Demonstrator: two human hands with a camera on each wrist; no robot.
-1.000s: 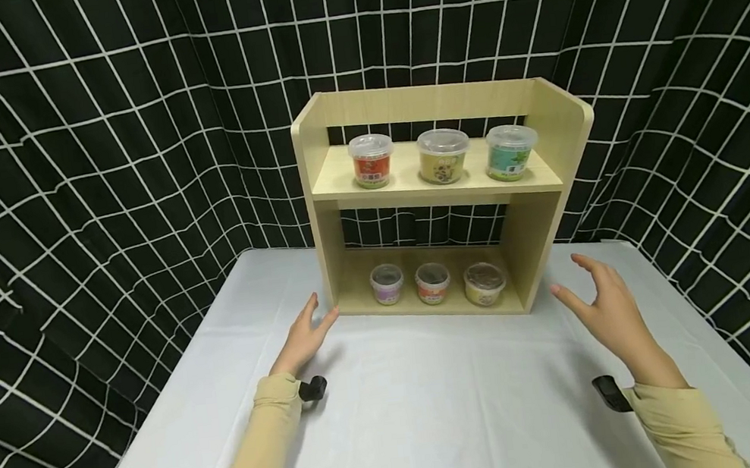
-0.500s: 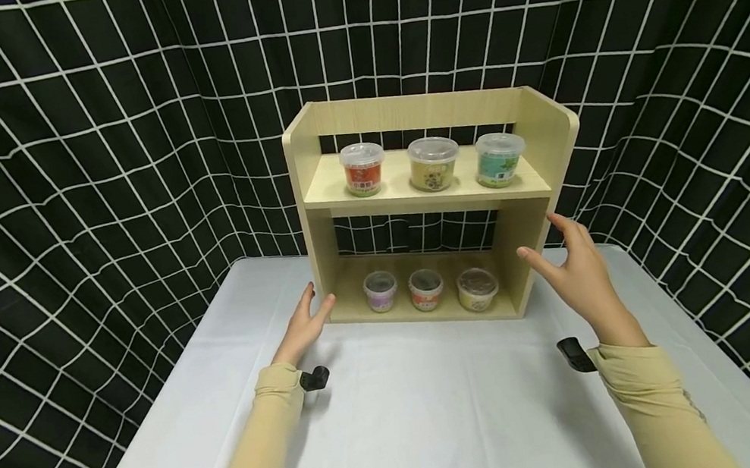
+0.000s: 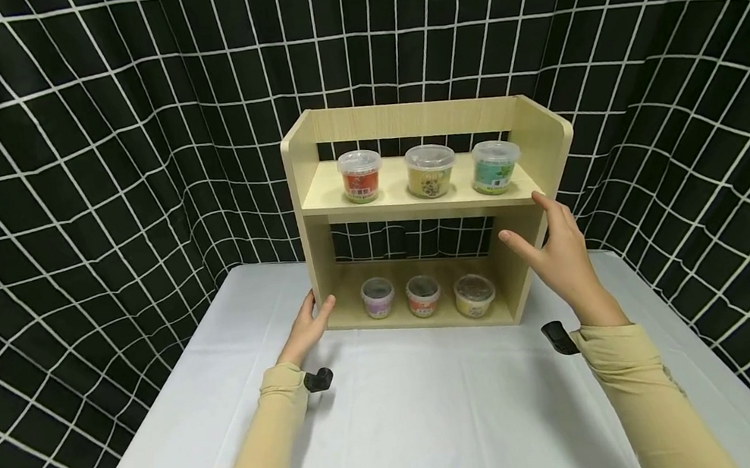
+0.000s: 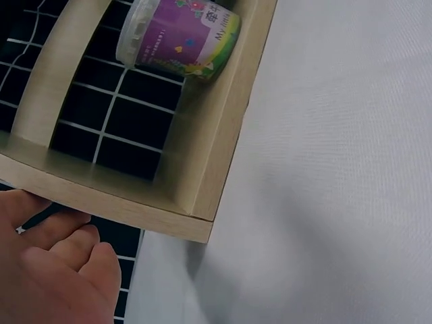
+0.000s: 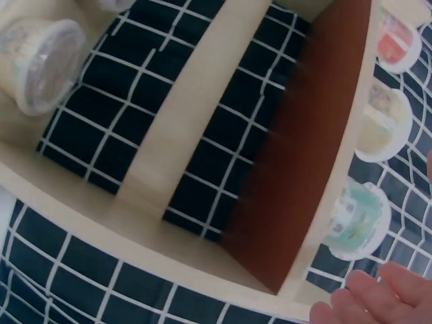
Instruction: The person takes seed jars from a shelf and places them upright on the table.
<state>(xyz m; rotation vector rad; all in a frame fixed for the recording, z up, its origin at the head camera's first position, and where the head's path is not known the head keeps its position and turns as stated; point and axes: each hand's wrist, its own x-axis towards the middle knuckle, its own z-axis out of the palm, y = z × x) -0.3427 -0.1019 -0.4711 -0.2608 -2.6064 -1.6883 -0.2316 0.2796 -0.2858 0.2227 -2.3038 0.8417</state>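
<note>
A two-tier wooden shelf (image 3: 413, 115) stands on the table. My left hand (image 3: 304, 331) is at the lower left side panel, its fingers along the outside and thumb at the front edge; in the left wrist view, the fingertips lie against the panel. Over by the right side panel, my right hand (image 3: 565, 266) is spread, fingertips at the upper board's level. That board carries lidded cups: red (image 3: 360, 182), yellow (image 3: 430, 176) and teal-green (image 3: 495, 170). Below sit a purple cup (image 3: 377, 300), an orange-red cup (image 3: 423, 297) and a pale yellow cup (image 3: 474, 297).
White cloth (image 3: 421, 412) covers the table in front of the shelf. Black curtain (image 3: 223, 90) with a white grid surrounds the back and both sides. Each wrist carries a small black camera, such as the left wrist camera (image 3: 319, 379).
My right hand has moved left and up to the shelf's right side panel. My left hand has come in against the left panel. The view has shifted slightly; the cups keep their places.
</note>
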